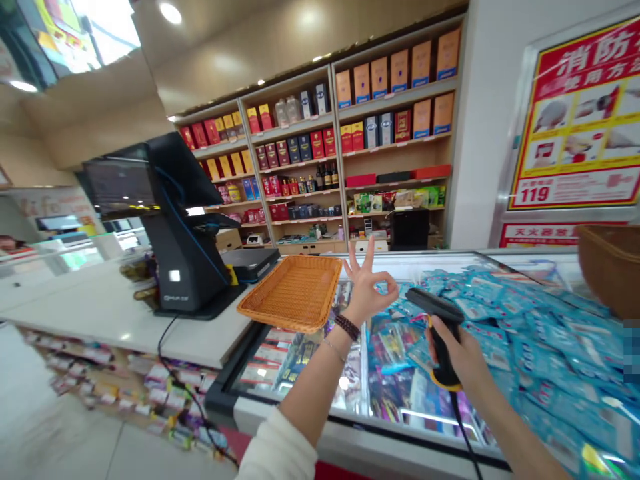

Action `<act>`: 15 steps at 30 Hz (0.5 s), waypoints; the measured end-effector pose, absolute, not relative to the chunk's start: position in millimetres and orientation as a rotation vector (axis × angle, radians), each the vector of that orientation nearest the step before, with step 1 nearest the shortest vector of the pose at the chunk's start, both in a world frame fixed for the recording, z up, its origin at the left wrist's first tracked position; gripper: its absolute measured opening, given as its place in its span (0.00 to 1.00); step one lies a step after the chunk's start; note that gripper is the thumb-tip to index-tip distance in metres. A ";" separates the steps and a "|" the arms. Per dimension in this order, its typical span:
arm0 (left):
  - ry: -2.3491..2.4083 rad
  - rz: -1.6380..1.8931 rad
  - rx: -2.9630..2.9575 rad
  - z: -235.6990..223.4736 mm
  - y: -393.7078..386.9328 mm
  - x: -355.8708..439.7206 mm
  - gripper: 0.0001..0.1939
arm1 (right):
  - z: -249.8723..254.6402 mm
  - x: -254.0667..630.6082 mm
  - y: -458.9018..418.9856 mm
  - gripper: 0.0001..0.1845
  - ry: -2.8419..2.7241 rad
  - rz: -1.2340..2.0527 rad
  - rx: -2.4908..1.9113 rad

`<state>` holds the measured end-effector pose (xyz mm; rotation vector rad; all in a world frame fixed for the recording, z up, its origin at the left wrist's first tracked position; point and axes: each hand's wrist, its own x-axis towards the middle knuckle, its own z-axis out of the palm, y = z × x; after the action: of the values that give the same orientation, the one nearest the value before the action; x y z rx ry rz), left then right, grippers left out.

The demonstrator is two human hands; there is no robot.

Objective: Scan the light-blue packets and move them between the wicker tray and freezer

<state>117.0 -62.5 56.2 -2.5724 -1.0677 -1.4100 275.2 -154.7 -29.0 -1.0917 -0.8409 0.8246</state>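
Observation:
My left hand is raised over the glass-topped counter, with thumb and index finger curled into a ring and the other fingers spread out. Nothing is held in it. Beaded bracelets circle that wrist. An orange-brown wicker basket lies just left of this hand, apart from it. In my right hand is a black handheld barcode scanner with yellow trim, gripped by the handle. Its head points left toward my other hand, and a black cable hangs below it. Many blue packets are heaped beneath and right of the scanner.
A dark point-of-sale terminal stands on the white counter at left, its cable running down the front. Under the glass lie colourful packages. A brown basket sits at far right. Shelves of boxes and bottles line the back.

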 end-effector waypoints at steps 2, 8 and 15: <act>-0.987 -1.403 -2.591 65.3 -71.4 113.0 0.08 | -28.3 270.9 -158.9 0.31 -0.832 0.835 -1.083; -0.995 -1.615 -2.644 58.0 -88.9 108.9 0.01 | -22.5 274.3 -172.2 0.32 -0.853 0.803 -1.078; -1.077 -2.031 -3.077 -18.3 -142.5 122.9 0.45 | -24.3 262.7 -168.6 0.38 -0.959 0.729 -1.057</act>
<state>122.9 -142.5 -18.3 -3.0769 -1.0770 -2.0309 262.7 -168.6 -24.3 -1.0571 -0.9588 0.7292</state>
